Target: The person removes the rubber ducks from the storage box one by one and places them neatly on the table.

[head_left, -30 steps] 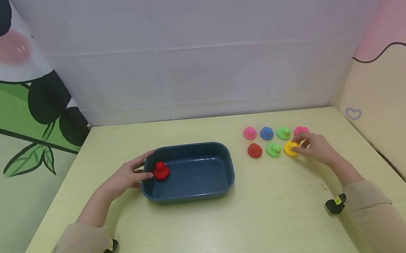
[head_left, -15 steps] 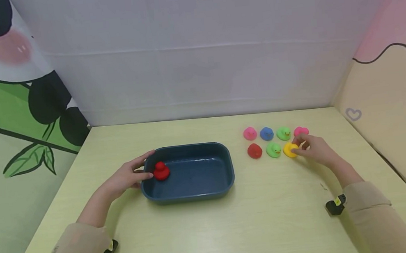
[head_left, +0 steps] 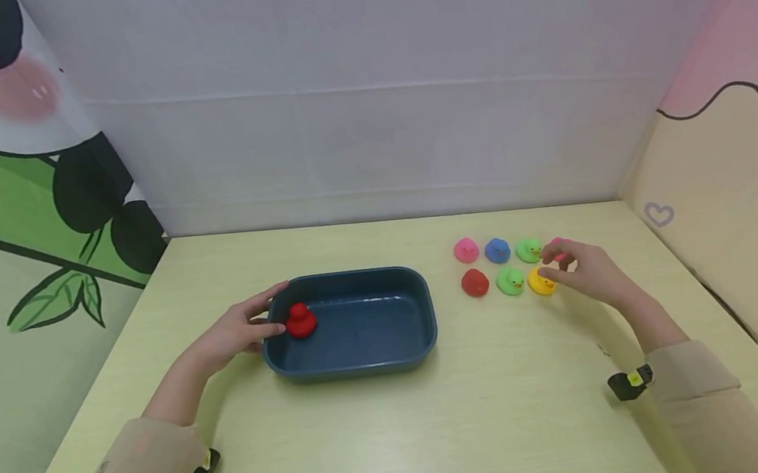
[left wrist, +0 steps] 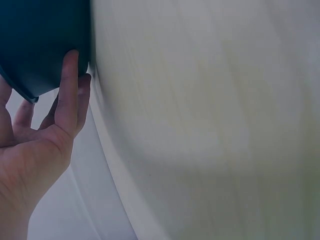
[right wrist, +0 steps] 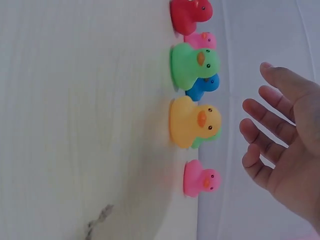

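My left hand (head_left: pixel 239 330) holds the left end of a dark blue rectangular dish (head_left: pixel 354 367), thumb over the rim. In the left wrist view, fingers (left wrist: pixel 67 95) lie against its outer wall. A red rubber duck (head_left: pixel 301 322) sits inside the dish's left end. Over the right side of the table, my right hand (head_left: pixel 584 270) hovers with nothing in it, just above and right of a yellow rubber duck (head_left: pixel 540 282). The right wrist view shows its fingers apart from that duck (right wrist: pixel 192 122). A pink duck (head_left: pixel 557 248) is partly hidden behind this hand.
Left of the yellow duck, a green duck (head_left: pixel 510 281) and a red duck (head_left: pixel 475 283) share its row. Behind them stand a pink duck (head_left: pixel 467 250), a blue duck (head_left: pixel 497 250) and another green duck (head_left: pixel 529 251). A pale cloth wall (head_left: pixel 370 152) borders the table's back.
My right hand has let go of the yellow duck and risen slightly off it. The duck shifted a little left and toward me beforehand. The left hand and dish stay put.
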`<state>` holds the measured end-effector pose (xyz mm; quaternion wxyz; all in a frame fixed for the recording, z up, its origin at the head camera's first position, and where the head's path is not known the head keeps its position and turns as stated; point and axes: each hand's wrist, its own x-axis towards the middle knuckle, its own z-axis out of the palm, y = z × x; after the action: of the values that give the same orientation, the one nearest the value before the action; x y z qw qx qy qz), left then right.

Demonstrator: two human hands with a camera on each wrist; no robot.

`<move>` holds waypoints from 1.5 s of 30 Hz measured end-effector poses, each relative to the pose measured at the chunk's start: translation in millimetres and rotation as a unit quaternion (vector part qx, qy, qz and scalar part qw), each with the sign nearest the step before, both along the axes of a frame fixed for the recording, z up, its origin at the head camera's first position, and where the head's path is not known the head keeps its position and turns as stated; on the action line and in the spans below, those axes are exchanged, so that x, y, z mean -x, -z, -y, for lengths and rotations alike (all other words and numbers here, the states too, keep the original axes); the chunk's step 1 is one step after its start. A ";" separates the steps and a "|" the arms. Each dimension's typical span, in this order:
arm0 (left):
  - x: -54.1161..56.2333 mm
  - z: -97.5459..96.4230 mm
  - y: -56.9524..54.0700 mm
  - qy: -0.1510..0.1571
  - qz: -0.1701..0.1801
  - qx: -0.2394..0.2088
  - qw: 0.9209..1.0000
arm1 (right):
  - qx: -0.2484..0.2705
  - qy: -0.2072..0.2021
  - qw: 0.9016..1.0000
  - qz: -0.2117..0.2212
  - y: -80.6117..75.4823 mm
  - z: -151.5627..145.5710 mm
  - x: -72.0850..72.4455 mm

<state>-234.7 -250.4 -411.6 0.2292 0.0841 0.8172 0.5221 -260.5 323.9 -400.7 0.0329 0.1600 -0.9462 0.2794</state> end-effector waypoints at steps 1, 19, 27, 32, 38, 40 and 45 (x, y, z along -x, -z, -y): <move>0.6 0.5 1.0 0.001 0.000 -0.002 1.000 | 0.001 -0.001 1.000 0.000 -3.3 3.1 -1.1; 0.0 2.4 4.6 0.002 -0.002 -0.003 1.000 | 0.090 -0.033 0.995 -0.025 -45.0 82.7 -18.9; -1.4 3.1 5.0 -0.003 0.003 -0.003 1.000 | 0.123 -0.054 0.990 -0.029 -52.0 128.2 -19.7; -1.2 2.8 4.9 0.000 0.002 -0.004 1.000 | 0.132 -0.064 0.988 -0.051 -54.6 154.3 -19.8; 0.4 1.8 4.7 0.004 0.001 -0.009 1.000 | 0.148 -0.089 0.981 -0.091 -56.8 182.8 -20.4; 0.9 1.3 4.3 0.004 0.001 -0.009 1.000 | 0.152 -0.099 0.979 -0.095 -58.0 191.6 -20.9; 2.1 0.0 3.5 0.001 0.001 -0.010 1.000 | 0.164 -0.120 0.976 -0.081 -60.4 213.2 -21.6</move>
<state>-236.8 -250.4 -415.1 0.2298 0.0869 0.8116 0.5300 -238.9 110.8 -340.3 0.1019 0.2869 -0.8554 0.4190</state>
